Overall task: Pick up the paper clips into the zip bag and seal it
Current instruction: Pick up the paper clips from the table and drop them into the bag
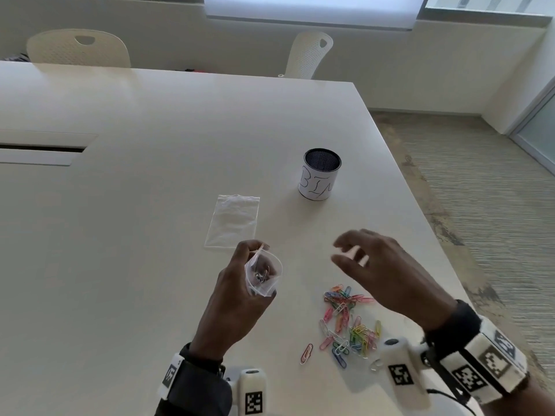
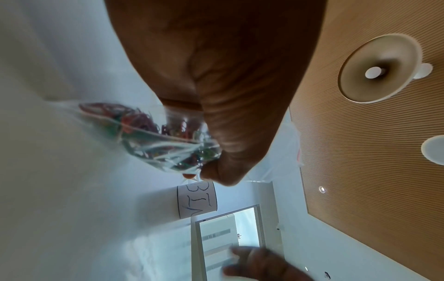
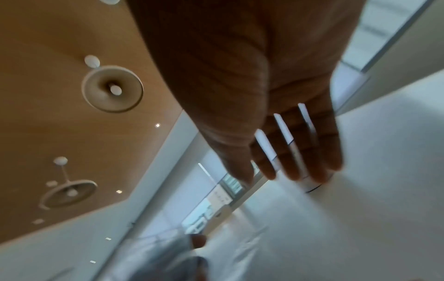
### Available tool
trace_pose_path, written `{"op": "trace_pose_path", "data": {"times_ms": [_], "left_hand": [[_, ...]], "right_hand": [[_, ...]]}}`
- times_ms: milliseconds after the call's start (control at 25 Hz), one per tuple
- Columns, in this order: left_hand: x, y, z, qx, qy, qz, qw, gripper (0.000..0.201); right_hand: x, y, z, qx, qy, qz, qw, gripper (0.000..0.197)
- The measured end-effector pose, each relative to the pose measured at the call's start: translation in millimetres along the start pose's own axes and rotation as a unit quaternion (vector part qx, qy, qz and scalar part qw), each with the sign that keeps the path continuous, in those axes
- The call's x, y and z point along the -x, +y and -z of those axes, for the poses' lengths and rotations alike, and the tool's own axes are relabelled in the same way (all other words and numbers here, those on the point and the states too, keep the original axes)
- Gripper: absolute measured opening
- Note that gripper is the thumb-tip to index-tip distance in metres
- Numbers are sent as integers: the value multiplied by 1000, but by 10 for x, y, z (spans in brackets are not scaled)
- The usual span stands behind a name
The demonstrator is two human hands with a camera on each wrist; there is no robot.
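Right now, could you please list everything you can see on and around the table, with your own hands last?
Zip bag: one, clear, held open in the left hand, some paper clips already inside.
Second zip bag: one, clear, lying flat on the table beyond the left hand.
Loose paper clips: a scattered pile, mixed colours, on the table under the right hand.
Cup: one, black mesh with a white label, upright beyond the right hand.
Table: one, white.
Chairs: two, white, at the far edge.
Left hand: grips the open bag.
Right hand: empty, fingers spread, above the pile.
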State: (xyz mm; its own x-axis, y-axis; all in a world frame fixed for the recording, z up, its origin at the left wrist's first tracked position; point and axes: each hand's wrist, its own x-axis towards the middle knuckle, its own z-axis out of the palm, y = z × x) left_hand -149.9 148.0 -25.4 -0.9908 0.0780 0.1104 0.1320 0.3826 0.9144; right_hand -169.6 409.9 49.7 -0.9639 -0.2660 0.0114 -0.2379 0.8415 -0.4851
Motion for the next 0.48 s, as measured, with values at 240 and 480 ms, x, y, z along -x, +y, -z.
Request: {"op": "trace_pose_path", "data": {"times_ms": [240,480], "left_hand": [[5,60,-10,0,-8,-3,1000,62],[8,71,-7,-11,-17,-8,1000,61]], "right_hand": [[220,270,-334,54,-109,-52,991,32],[305,116,-427,120,-156,33,980,49]]}}
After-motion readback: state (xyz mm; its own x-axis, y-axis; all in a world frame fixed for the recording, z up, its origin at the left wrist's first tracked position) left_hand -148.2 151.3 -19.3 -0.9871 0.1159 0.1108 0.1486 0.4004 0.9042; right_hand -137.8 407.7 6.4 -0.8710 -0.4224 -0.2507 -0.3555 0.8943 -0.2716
